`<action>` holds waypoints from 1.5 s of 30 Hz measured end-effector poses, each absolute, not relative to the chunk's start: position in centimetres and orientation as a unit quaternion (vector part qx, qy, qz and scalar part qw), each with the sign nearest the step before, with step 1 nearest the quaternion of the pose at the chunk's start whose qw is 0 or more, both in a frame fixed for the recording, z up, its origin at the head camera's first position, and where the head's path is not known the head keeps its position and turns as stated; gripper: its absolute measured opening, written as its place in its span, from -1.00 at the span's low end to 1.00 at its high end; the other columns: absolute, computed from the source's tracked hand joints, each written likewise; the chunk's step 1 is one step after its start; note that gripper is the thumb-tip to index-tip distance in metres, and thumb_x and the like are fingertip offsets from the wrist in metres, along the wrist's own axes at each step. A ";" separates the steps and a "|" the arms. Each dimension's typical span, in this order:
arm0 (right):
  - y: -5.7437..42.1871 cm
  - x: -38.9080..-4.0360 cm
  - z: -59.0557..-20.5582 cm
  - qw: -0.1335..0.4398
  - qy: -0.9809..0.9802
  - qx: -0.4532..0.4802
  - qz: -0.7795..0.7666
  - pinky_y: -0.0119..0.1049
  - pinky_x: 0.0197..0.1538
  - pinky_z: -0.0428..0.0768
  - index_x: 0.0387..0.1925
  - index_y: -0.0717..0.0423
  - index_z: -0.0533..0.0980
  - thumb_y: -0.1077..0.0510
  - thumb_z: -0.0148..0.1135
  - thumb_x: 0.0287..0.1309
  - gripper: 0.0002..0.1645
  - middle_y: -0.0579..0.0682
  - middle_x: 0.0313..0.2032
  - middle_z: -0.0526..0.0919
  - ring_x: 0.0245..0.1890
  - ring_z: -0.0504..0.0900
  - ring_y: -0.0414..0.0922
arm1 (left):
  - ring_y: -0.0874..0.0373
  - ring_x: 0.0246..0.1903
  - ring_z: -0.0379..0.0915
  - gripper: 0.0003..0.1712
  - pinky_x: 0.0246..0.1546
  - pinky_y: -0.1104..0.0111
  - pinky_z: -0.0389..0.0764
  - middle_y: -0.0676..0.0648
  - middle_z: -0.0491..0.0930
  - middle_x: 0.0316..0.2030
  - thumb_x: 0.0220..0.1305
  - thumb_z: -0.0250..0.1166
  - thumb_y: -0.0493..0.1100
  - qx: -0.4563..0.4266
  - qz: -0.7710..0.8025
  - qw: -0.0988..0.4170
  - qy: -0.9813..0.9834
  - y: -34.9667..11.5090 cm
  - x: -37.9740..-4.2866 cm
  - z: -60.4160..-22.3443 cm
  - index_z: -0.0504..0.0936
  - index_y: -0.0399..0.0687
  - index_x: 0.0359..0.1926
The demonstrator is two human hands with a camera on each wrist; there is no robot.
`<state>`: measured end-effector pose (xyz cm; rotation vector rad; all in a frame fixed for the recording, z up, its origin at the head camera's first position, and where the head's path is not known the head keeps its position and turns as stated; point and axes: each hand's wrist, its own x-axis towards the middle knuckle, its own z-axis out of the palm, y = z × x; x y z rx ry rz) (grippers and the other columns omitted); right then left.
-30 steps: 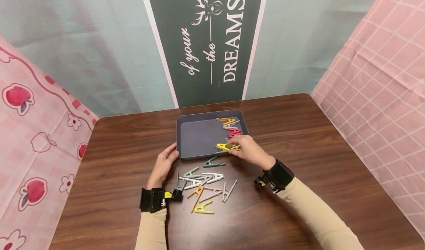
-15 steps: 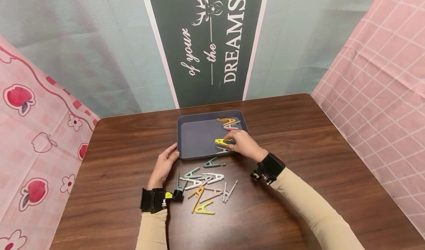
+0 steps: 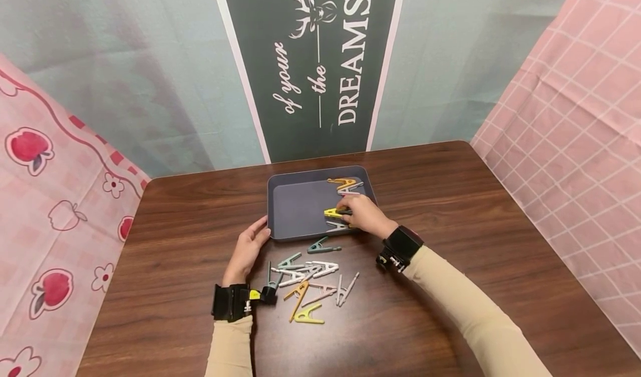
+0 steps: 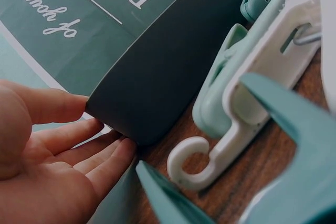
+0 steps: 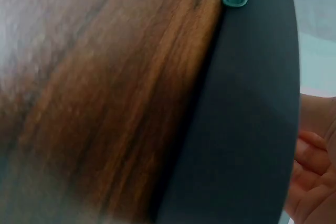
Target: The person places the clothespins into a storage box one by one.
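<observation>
My right hand (image 3: 364,214) is over the right part of a dark grey tray (image 3: 295,199) and pinches a yellow clothespin (image 3: 331,213). Just in front of it in the tray lies a grey clothespin (image 3: 336,226). Farther back are an orange clothespin (image 3: 343,183) and a pale grey one (image 3: 349,190); the hand covers most of a red one. In the right wrist view the tray wall hides the fingertips. My left hand (image 3: 247,249) touches the tray's near left corner, with fairly straight fingers (image 4: 105,166) against the outer wall.
In front of the tray several loose clothespins lie on the wooden table (image 3: 400,321): a teal one (image 3: 323,247), white ones (image 3: 323,267), an orange one (image 3: 296,299) and a yellow-green one (image 3: 309,315). Patterned cloths (image 3: 65,216) hang around the table.
My right hand has moved the yellow clothespin slightly back in the tray, uncovering the grey one and covering the red one. My left hand has stayed at the corner.
</observation>
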<state>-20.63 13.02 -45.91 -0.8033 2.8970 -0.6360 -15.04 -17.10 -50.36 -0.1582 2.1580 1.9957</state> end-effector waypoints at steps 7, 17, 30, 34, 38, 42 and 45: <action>12.9 -21.2 -46.2 0.051 0.945 -0.250 -0.204 -0.07 0.18 0.57 -0.10 0.18 0.65 0.26 0.34 0.11 -0.73 0.10 -0.06 0.72 0.09 0.62 0.04 | -0.05 0.38 0.20 -0.45 -0.05 0.85 0.34 -0.28 0.28 0.39 0.43 0.01 -0.31 -0.056 0.675 0.103 0.729 -17.1 -15.0 -50.3 0.23 -0.27 0.40; 13.0 -21.4 -46.7 0.047 0.946 -0.262 -0.186 -0.11 0.08 0.61 -0.15 0.17 0.66 0.26 0.37 0.06 -0.74 0.05 -0.15 0.74 -0.04 0.65 -0.03 | -0.06 0.37 0.21 -0.45 -0.04 0.84 0.35 -0.29 0.29 0.37 0.43 0.00 -0.32 -0.057 0.677 0.102 0.726 -17.1 -15.1 -50.3 0.23 -0.27 0.40; 13.1 -21.2 -46.6 0.039 0.944 -0.272 -0.182 -0.14 0.02 0.62 -0.18 0.17 0.66 0.28 0.39 0.03 -0.75 0.04 -0.19 0.74 -0.10 0.67 -0.04 | -0.07 0.36 0.22 -0.45 -0.04 0.84 0.35 -0.30 0.29 0.37 0.43 -0.01 -0.32 -0.057 0.675 0.102 0.728 -17.1 -15.1 -50.3 0.22 -0.28 0.40; 13.1 -20.9 -46.3 0.036 0.944 -0.270 -0.188 -0.12 0.04 0.62 -0.15 0.18 0.66 0.27 0.38 0.05 -0.74 0.06 -0.17 0.73 -0.06 0.67 -0.02 | -0.06 0.37 0.21 -0.45 -0.05 0.85 0.34 -0.30 0.29 0.38 0.43 0.00 -0.31 -0.058 0.672 0.103 0.731 -17.2 -15.1 -50.3 0.22 -0.28 0.40; 13.2 -20.5 -46.0 0.029 0.943 -0.268 -0.194 -0.11 0.07 0.62 -0.13 0.18 0.65 0.26 0.37 0.06 -0.72 0.07 -0.14 0.73 -0.03 0.66 -0.01 | -0.07 0.37 0.22 -0.45 -0.05 0.85 0.34 -0.30 0.30 0.37 0.43 0.00 -0.32 -0.058 0.674 0.102 0.730 -17.2 -15.1 -50.3 0.23 -0.29 0.40; 13.3 -19.9 -45.7 0.012 0.940 -0.275 -0.200 -0.09 0.10 0.61 -0.13 0.20 0.65 0.26 0.37 0.06 -0.72 0.09 -0.12 0.73 0.00 0.66 0.02 | -0.08 0.36 0.22 -0.46 -0.05 0.84 0.35 -0.31 0.30 0.36 0.43 -0.01 -0.33 -0.057 0.676 0.102 0.728 -17.2 -15.1 -50.3 0.23 -0.29 0.40; 13.5 -19.4 -45.4 -0.003 0.936 -0.285 -0.206 -0.07 0.09 0.61 -0.13 0.22 0.65 0.26 0.37 0.06 -0.72 0.10 -0.14 0.74 -0.01 0.66 0.03 | -0.08 0.36 0.22 -0.46 -0.04 0.83 0.36 -0.31 0.29 0.37 0.43 -0.01 -0.33 -0.056 0.678 0.103 0.725 -17.2 -15.1 -50.3 0.22 -0.29 0.40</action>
